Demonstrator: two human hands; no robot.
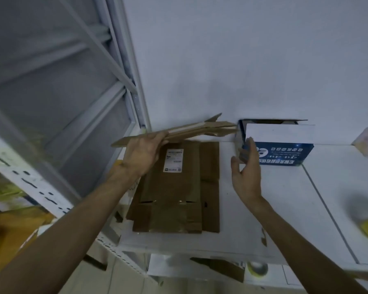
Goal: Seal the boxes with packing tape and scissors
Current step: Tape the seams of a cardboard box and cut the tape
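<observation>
While flat box [189, 130] is gripped in left hand [142, 153] above brown pile [174, 198], likely picked for folding, right hand [246, 172] is held ready right of pile (fingers spread, nothing held). Tape roll [257, 269] is seen below pile.

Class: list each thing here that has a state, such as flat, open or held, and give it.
Flattened carton: folded flat, lifted, gripped by the left hand.
Carton stack: flat, lying on the table.
Blue box: assembled, top open.
Right hand: open, beside the blue box's corner.
Tape roll: lying below the tabletop.
</observation>
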